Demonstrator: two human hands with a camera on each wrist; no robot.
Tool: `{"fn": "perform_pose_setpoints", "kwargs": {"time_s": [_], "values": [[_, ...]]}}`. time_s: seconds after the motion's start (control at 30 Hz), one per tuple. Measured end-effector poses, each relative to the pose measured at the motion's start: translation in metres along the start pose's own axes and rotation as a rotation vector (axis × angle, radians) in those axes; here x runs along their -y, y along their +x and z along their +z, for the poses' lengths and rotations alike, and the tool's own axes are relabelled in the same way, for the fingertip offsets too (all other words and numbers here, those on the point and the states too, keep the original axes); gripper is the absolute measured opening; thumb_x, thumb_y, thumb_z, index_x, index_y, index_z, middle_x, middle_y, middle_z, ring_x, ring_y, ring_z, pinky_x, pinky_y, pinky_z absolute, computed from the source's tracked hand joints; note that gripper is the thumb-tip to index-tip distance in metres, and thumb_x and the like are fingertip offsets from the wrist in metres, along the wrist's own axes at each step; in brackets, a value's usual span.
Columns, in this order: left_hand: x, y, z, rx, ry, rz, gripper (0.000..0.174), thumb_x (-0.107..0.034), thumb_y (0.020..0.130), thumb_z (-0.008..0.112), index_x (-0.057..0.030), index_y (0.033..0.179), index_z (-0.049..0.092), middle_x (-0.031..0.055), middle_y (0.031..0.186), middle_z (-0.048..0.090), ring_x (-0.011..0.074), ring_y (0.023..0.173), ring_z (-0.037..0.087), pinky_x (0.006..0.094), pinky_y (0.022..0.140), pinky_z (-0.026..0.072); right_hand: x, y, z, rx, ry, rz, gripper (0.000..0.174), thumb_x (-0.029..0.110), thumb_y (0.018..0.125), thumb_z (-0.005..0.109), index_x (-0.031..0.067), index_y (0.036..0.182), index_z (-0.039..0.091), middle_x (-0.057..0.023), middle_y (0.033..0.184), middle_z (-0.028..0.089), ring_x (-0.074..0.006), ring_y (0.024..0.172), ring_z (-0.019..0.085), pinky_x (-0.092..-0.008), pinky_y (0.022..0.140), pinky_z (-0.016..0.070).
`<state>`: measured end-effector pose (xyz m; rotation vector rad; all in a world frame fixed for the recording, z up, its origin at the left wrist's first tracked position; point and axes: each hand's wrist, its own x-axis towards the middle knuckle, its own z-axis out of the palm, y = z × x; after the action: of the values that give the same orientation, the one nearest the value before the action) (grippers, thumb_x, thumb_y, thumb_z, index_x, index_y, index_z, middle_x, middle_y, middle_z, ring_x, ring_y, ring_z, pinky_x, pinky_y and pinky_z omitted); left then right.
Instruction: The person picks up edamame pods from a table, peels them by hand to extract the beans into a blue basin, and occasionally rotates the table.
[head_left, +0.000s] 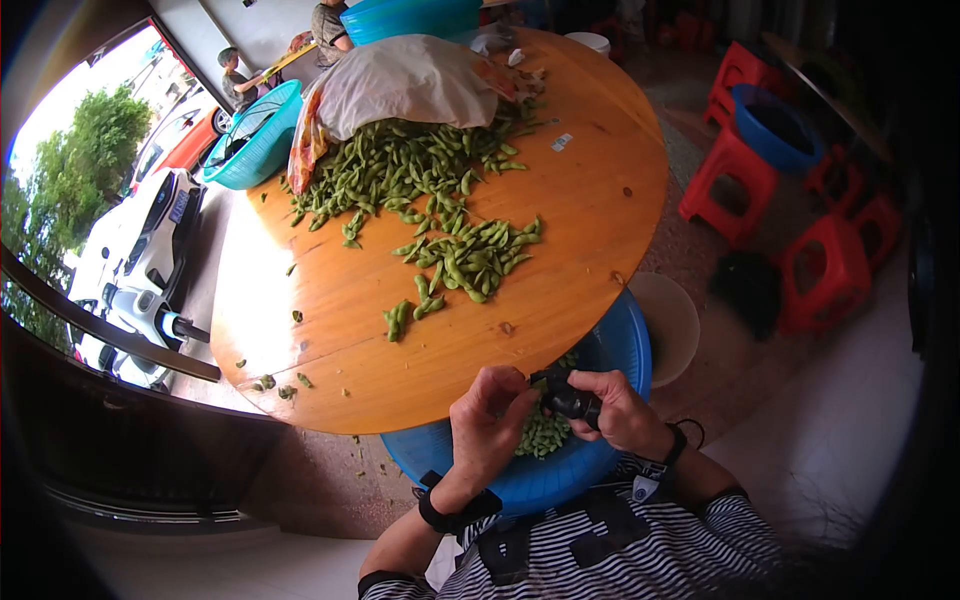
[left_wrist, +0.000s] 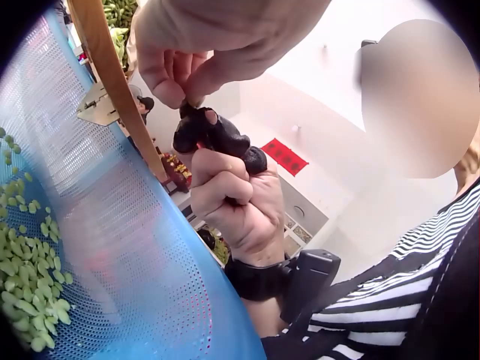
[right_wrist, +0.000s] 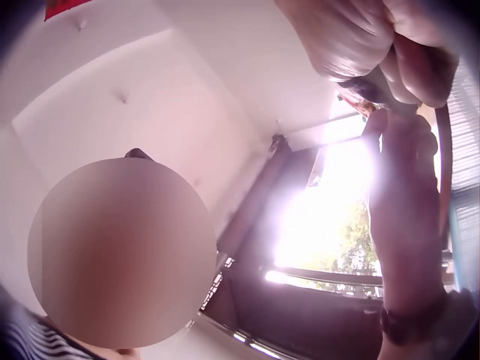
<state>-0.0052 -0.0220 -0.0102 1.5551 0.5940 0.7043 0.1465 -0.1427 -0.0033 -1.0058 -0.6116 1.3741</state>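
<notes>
Over a blue basket (head_left: pixel 500 487), at the table's near edge, my two hands meet at the fingertips. My left hand (head_left: pixel 486 428) pinches a small green soybean pod (head_left: pixel 541 385), mostly hidden by the fingers. Black covers (head_left: pixel 573 399) wrap the thumb and forefinger of my right hand (head_left: pixel 622 412), which grips the pod's other side with the remaining fingers curled in. In the left wrist view the covered fingertips press right below the left fingertips. Shelled green beans (head_left: pixel 542 438) lie in the basket beneath; the left wrist view shows these beans (left_wrist: pixel 31 281) closer.
On the round wooden table (head_left: pixel 570 240) a heap of pods (head_left: pixel 395 165) lies partly under a pale sack (head_left: pixel 405 85), with a smaller pile (head_left: pixel 470 260) nearer. A beige bucket (head_left: pixel 668 325) stands right of the basket. Red stools (head_left: pixel 735 185) stand farther right. Other people are at the back.
</notes>
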Motion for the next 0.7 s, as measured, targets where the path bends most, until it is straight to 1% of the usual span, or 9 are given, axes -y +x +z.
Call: {"fn": "perform_pose_setpoints", "kwargs": {"time_s": [0.2, 0.3, 0.43, 0.5, 0.53, 0.6, 0.63, 0.67, 0.7], "values": [[-0.007, -0.002, 0.005, -0.035, 0.204, 0.086, 0.022, 0.009, 0.084, 0.067, 0.0001, 0.100, 0.056, 0.0029, 0.088, 0.063, 0.0081, 0.082, 0.064, 0.0219, 0.073, 0.0511, -0.002, -0.001, -0.006, 0.054, 0.080, 0.016, 0.042, -0.003, 0.075, 0.032, -0.0057, 0.108, 0.059, -0.0017, 0.067, 0.052, -0.0044, 0.054, 0.042, -0.0192, 0.047, 0.0339], [-0.008, -0.003, 0.006, -0.051, 0.235, 0.098, 0.022, 0.009, 0.083, 0.067, 0.0005, 0.100, 0.056, 0.0032, 0.087, 0.064, 0.0084, 0.083, 0.064, 0.0222, 0.074, 0.0512, -0.005, -0.001, -0.009, 0.100, 0.112, 0.006, 0.043, -0.002, 0.077, 0.033, -0.0046, 0.111, 0.060, -0.0014, 0.068, 0.052, -0.0045, 0.054, 0.042, -0.0194, 0.048, 0.0343], [-0.008, -0.001, 0.007, -0.028, 0.216, 0.112, 0.024, 0.010, 0.082, 0.067, 0.0003, 0.102, 0.057, 0.0027, 0.086, 0.063, 0.0084, 0.080, 0.064, 0.0222, 0.074, 0.0514, -0.002, -0.003, -0.006, 0.064, 0.009, -0.040, 0.044, 0.000, 0.078, 0.031, -0.0037, 0.111, 0.060, -0.0009, 0.068, 0.052, -0.0044, 0.054, 0.042, -0.0194, 0.048, 0.0338], [-0.010, 0.001, 0.004, 0.050, 0.054, 0.047, 0.029, 0.007, 0.083, 0.069, -0.0008, 0.108, 0.056, 0.0026, 0.084, 0.063, 0.0103, 0.073, 0.063, 0.0215, 0.066, 0.0502, -0.002, -0.004, -0.007, 0.047, -0.022, -0.065, 0.040, -0.003, 0.083, 0.034, -0.0028, 0.112, 0.061, -0.0006, 0.070, 0.053, -0.0044, 0.054, 0.042, -0.0196, 0.047, 0.0331], [-0.011, 0.003, 0.001, 0.052, 0.052, 0.045, 0.029, 0.007, 0.083, 0.069, -0.0008, 0.108, 0.056, 0.0026, 0.084, 0.063, 0.0103, 0.073, 0.063, 0.0215, 0.066, 0.0502, -0.002, -0.004, -0.008, 0.044, -0.022, -0.064, 0.040, -0.003, 0.083, 0.034, -0.0028, 0.112, 0.061, -0.0006, 0.070, 0.053, -0.0044, 0.054, 0.042, -0.0196, 0.047, 0.0331], [-0.012, 0.008, -0.006, 0.251, -0.688, -0.435, 0.033, 0.002, 0.085, 0.070, -0.0023, 0.113, 0.054, 0.0018, 0.080, 0.064, 0.0142, 0.064, 0.062, 0.0236, 0.059, 0.0495, -0.002, -0.005, -0.012, 0.077, 0.169, 0.087, 0.030, 0.017, 0.099, 0.045, -0.0019, 0.115, 0.062, 0.0022, 0.066, 0.050, -0.0038, 0.053, 0.041, -0.0188, 0.048, 0.0332], [-0.009, 0.007, -0.005, 0.252, -0.689, -0.437, 0.033, 0.002, 0.085, 0.070, -0.0023, 0.113, 0.054, 0.0018, 0.080, 0.064, 0.0142, 0.064, 0.062, 0.0236, 0.059, 0.0495, -0.001, -0.005, -0.016, 0.075, 0.170, 0.088, 0.030, 0.017, 0.099, 0.045, -0.0019, 0.115, 0.062, 0.0022, 0.066, 0.050, -0.0038, 0.053, 0.041, -0.0188, 0.048, 0.0332], [-0.006, 0.007, -0.005, 0.336, -0.816, -0.479, 0.035, 0.002, 0.085, 0.069, -0.0024, 0.116, 0.053, 0.0020, 0.079, 0.063, 0.0145, 0.062, 0.061, 0.0238, 0.057, 0.0479, -0.001, -0.004, -0.021, 0.154, 0.224, 0.119, 0.028, 0.006, 0.094, 0.046, -0.0011, 0.115, 0.062, 0.0011, 0.070, 0.053, -0.0051, 0.056, 0.044, -0.0209, 0.048, 0.0356], [-0.003, 0.008, -0.004, 0.419, -0.943, -0.520, 0.037, 0.001, 0.086, 0.068, -0.0026, 0.119, 0.051, 0.0023, 0.078, 0.062, 0.0149, 0.061, 0.060, 0.0240, 0.054, 0.0463, 0.001, -0.003, -0.024, 0.233, 0.278, 0.150, 0.030, -0.004, 0.090, 0.047, -0.0003, 0.115, 0.063, 0.0000, 0.074, 0.056, -0.0064, 0.058, 0.047, -0.0229, 0.049, 0.0380]]}}
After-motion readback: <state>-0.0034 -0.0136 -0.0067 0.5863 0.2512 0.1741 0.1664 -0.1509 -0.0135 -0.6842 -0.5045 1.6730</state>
